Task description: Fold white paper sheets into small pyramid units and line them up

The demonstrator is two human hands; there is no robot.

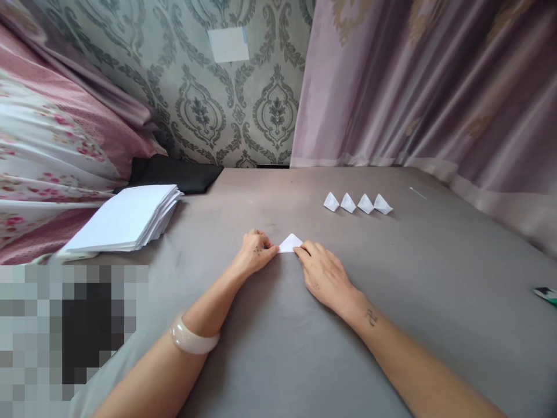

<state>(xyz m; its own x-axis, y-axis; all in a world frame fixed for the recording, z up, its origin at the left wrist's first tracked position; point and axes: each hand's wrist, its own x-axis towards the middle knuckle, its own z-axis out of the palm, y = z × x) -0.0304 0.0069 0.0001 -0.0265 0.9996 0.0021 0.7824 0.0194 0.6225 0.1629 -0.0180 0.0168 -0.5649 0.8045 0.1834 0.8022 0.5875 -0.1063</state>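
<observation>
Lying between the fingers (274, 249): folded paper (289, 244).

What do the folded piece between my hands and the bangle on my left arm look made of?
Folded piece: likely paper, matte white, with crisp straight edges. Bangle: glossy, pale and milky with a bright highlight; perhaps stone such as jade, though glass or plastic could look alike.

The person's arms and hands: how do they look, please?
No sleeves or gloves show. The left hand has small dark marks; a pale, glossy bangle circles its forearm. The right hand has faint marks, its wrist a darker, angular one.
</observation>
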